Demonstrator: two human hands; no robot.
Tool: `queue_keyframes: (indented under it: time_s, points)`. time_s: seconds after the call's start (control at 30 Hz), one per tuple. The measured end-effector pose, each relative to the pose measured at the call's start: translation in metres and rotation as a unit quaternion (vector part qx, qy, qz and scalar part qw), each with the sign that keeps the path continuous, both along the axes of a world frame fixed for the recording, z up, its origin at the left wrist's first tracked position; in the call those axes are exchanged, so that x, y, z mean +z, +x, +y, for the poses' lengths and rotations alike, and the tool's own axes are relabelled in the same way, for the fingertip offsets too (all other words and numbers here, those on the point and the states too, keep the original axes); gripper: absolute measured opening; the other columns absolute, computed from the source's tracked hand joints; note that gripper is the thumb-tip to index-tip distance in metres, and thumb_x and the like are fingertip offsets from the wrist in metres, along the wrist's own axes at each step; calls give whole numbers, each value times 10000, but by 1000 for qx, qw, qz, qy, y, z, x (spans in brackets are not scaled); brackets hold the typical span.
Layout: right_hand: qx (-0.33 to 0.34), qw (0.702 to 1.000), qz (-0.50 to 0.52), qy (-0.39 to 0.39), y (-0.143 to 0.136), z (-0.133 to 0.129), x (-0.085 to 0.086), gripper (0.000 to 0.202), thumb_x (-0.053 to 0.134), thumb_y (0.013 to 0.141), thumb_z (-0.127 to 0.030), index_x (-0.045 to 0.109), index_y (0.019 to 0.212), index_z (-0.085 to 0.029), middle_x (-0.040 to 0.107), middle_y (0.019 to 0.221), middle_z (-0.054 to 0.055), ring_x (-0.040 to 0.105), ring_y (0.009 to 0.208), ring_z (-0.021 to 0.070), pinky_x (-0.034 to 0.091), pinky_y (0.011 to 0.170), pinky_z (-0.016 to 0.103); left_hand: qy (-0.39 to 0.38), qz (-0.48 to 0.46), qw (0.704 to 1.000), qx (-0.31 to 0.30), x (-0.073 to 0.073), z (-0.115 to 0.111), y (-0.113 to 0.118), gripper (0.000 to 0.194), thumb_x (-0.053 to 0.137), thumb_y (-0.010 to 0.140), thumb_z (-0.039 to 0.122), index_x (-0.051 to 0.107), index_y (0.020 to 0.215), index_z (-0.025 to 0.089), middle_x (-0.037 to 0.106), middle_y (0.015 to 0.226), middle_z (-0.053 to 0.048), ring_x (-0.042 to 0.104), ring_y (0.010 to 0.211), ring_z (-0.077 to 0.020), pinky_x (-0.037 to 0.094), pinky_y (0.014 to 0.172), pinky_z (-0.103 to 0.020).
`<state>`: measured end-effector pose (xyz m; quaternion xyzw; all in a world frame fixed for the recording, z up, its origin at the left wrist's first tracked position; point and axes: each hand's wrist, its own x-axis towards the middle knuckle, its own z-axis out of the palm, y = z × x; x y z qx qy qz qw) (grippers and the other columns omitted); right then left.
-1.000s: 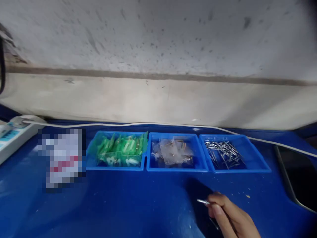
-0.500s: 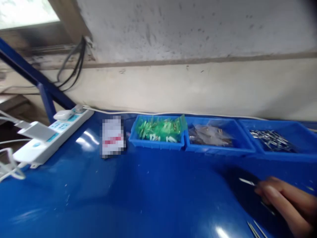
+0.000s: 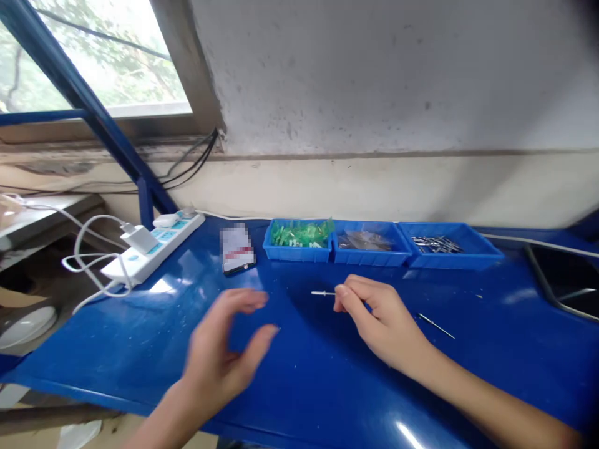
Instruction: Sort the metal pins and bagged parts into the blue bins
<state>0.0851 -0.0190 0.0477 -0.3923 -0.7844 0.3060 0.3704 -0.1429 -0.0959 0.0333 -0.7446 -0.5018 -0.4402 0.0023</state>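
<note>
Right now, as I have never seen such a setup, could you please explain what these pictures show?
There is no machine, only a person whose head camera takes every picture, looking forward and down. The right hand pinches a thin metal piece; the left hand is open, with nothing visible in it. Another thin piece lies on the blue table. Farther back, the left tray holds green packets, the middle tray clear packets, and the right tray loose metal pieces. A white power strip sits at left.
</note>
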Motion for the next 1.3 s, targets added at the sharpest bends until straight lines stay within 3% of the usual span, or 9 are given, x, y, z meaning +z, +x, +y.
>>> queue_keyframes:
  time_s: [0.2, 0.33, 0.5, 0.8, 0.9, 1.0, 1.1, 1.17, 1.3]
  points:
    - [-37, 999, 21, -19, -3, -2, -11, 402, 373, 941, -326, 524, 598, -182, 513, 571, -22, 501, 528, 105, 383, 537, 225, -4, -52, 987, -151, -21, 68, 50, 120, 526, 878, 131, 594, 948, 201, 656, 868, -44, 623, 813, -159, 522, 743, -292]
    - [-59, 998, -21, -3, 5, -1, -21, 358, 365, 945, -326, 561, 678, -190, 564, 620, -5, 540, 570, 123, 408, 551, 235, -55, -82, 983, -158, -23, 78, 57, 91, 516, 890, 165, 601, 913, 187, 648, 839, -43, 613, 781, -152, 508, 709, -272]
    - [-76, 978, -135, 138, 16, 8, -35, 213, 493, 899, -321, 541, 1054, -182, 635, 846, 53, 592, 723, 174, 450, 645, 291, -154, -45, 975, -153, -24, 90, 59, 124, 468, 916, 180, 587, 882, 187, 634, 820, -18, 594, 789, -148, 468, 726, -265]
    - [-29, 945, -215, 245, 31, 12, -24, 140, 458, 897, -205, 585, 838, -191, 552, 681, 32, 495, 618, 152, 363, 586, 284, -169, 37, 974, -144, -22, 88, 55, 182, 415, 940, 237, 537, 820, 175, 593, 798, -27, 553, 766, -163, 440, 720, -297]
    - [-164, 922, -209, 283, 66, 38, -12, 259, 430, 904, -266, 514, 671, -191, 494, 595, 29, 462, 560, 141, 343, 562, 279, -96, 87, 988, -87, -17, 99, 44, 139, 484, 907, 260, 546, 992, 168, 590, 983, -75, 533, 947, -217, 418, 831, -358]
    - [-396, 818, -288, 302, 112, 75, -8, 336, 384, 900, -371, 569, 698, -177, 543, 598, 66, 509, 592, 191, 334, 551, 300, -24, 172, 985, -11, -16, 116, 32, 236, 489, 899, 242, 523, 1115, 155, 549, 1131, -118, 465, 1101, -273, 368, 911, -419]
    - [-454, 767, -382, 245, 135, 101, -16, 502, 371, 882, -485, 583, 1116, -95, 671, 922, 170, 590, 844, 304, 385, 650, 349, -9, 252, 967, 27, -20, 131, 26, 258, 476, 906, 237, 519, 1144, 144, 543, 1170, -122, 461, 1104, -289, 362, 891, -425]
    - [-406, 799, -398, 193, 133, 108, -25, 533, 331, 908, -484, 539, 1218, -105, 657, 1065, 178, 587, 979, 304, 391, 738, 362, -9, 288, 957, 42, -23, 136, 25, 246, 452, 920, 239, 530, 1138, 158, 568, 1112, -107, 500, 1017, -278, 375, 820, -408]
    - [-309, 850, -411, 113, 105, 105, -33, 426, 339, 931, -429, 653, 1081, -181, 688, 1077, 108, 600, 1042, 255, 357, 808, 346, -11, 338, 938, 81, -25, 137, 16, 217, 422, 927, 219, 570, 1085, 222, 584, 946, -76, 520, 845, -259, 349, 693, -380]
